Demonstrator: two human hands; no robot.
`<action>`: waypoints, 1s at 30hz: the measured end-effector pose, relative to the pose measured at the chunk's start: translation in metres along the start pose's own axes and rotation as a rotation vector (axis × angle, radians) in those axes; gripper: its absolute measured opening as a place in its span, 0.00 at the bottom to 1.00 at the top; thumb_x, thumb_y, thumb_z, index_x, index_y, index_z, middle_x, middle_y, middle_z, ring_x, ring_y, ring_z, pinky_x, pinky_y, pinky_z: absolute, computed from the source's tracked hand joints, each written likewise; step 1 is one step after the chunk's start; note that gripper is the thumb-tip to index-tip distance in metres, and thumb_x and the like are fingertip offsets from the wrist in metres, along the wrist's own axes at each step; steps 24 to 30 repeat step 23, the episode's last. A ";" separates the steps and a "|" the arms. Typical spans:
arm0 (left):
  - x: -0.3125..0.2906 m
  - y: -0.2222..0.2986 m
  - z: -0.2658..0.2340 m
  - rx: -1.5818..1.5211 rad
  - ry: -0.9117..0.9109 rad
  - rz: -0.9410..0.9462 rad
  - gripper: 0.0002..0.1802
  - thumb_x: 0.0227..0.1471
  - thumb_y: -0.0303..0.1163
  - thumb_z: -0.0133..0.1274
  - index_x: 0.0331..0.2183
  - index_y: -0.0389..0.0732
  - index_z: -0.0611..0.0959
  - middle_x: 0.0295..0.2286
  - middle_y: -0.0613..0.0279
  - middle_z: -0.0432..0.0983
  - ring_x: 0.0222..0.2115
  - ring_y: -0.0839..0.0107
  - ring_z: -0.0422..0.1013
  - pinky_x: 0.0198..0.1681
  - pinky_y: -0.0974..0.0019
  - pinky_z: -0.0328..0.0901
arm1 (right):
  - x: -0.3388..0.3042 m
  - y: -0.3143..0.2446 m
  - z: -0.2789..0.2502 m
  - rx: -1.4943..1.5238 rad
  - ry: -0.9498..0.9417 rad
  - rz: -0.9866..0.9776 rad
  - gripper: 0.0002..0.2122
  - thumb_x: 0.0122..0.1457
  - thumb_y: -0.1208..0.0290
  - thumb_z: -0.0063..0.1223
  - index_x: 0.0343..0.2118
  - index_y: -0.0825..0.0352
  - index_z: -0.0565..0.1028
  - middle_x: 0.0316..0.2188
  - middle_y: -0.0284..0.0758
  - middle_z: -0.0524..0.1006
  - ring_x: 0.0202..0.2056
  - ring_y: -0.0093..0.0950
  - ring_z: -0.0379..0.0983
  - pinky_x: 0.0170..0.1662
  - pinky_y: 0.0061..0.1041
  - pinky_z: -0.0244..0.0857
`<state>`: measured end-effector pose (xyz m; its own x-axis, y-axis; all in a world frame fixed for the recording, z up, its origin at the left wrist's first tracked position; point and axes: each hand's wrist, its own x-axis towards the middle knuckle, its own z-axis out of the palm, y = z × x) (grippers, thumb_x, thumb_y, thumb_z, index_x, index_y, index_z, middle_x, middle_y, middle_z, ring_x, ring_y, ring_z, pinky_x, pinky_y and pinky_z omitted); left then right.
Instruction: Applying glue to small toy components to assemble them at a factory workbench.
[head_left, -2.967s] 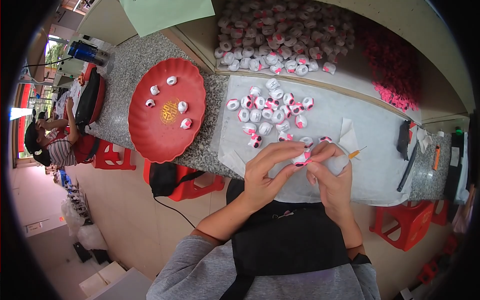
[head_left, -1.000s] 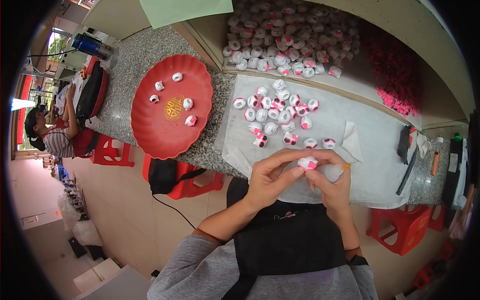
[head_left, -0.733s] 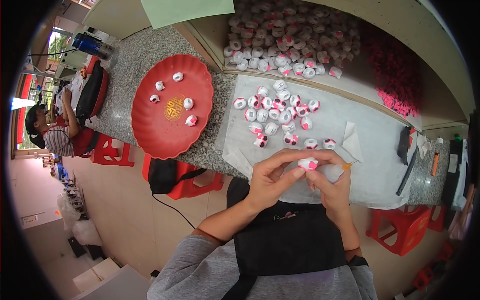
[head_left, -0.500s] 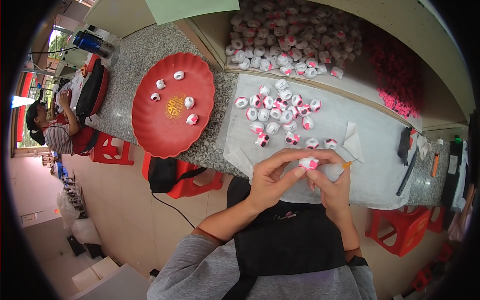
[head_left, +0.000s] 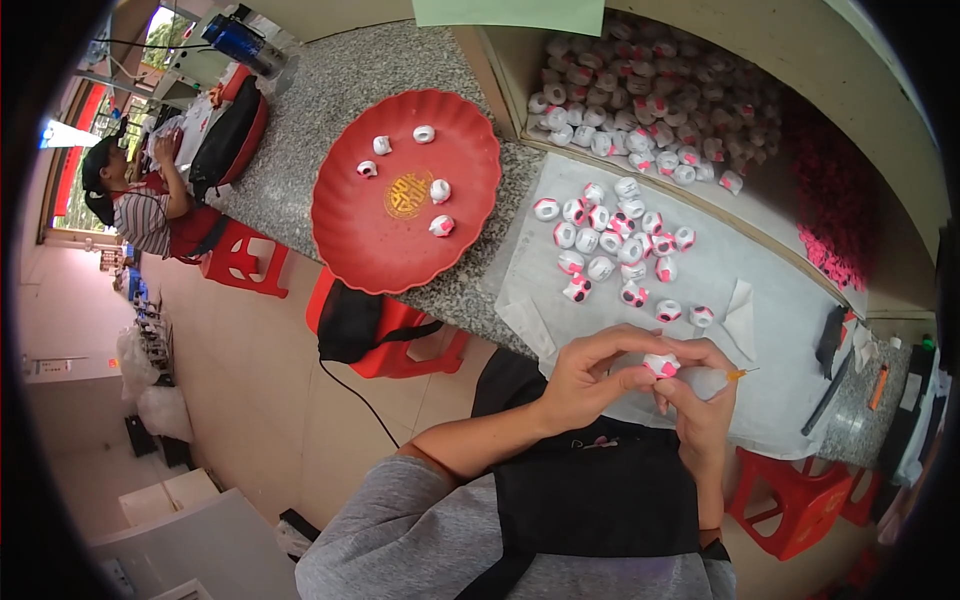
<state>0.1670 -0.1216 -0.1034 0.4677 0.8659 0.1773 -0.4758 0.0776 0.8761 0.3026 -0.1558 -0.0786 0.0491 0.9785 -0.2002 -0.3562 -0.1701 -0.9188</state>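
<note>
My left hand [head_left: 590, 380] pinches a small white figure with a pink patch [head_left: 661, 365], between thumb and fingers. My right hand [head_left: 706, 415] steadies the same piece from the other side with its fingertips. Tucked in that hand is a translucent squeeze bottle with an orange needle tip [head_left: 708, 383], the tip pointing right. Both hands are over the near edge of a pale work sheet [head_left: 770, 400]. Beyond them on the sheet lies a group of similar white pieces with pink and black parts [head_left: 610, 240].
To the left, a scalloped red tray [head_left: 350, 240] carries several white pieces. A shelf compartment behind holds a heap of white pieces [head_left: 660, 100] and a pile of pink bits [head_left: 835, 245]. Red stools [head_left: 800, 500] stand below the counter. A person [head_left: 140, 200] sits at far left.
The view has shifted, so the tray, pieces and hands appear farther right in the picture. Both hands keep their hold on the small figure, and the bottle stays in the right hand.
</note>
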 end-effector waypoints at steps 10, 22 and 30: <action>0.000 0.012 -0.019 0.605 -0.001 0.028 0.13 0.36 0.23 0.51 0.31 0.34 0.73 0.30 0.58 0.70 0.34 0.67 0.65 0.41 0.65 0.57 | -0.002 0.001 -0.003 -0.146 0.058 0.030 0.15 0.40 0.79 0.49 0.35 0.73 0.66 0.18 0.35 0.70 0.14 0.15 0.59 0.15 0.11 0.53; 0.011 0.017 -0.034 1.260 -0.060 0.320 0.16 0.28 0.25 0.54 0.29 0.43 0.75 0.28 0.65 0.69 0.33 0.68 0.63 0.42 0.60 0.54 | -0.013 0.006 -0.038 -0.117 0.192 -0.045 0.12 0.42 0.74 0.49 0.32 0.72 0.65 0.17 0.36 0.68 0.13 0.15 0.57 0.14 0.11 0.51; 0.009 0.021 -0.034 1.245 -0.061 0.324 0.16 0.28 0.26 0.54 0.29 0.43 0.75 0.28 0.64 0.69 0.33 0.68 0.63 0.42 0.60 0.54 | -0.013 0.007 -0.038 -0.119 0.176 -0.036 0.12 0.42 0.74 0.49 0.32 0.71 0.65 0.17 0.36 0.68 0.13 0.16 0.57 0.14 0.12 0.51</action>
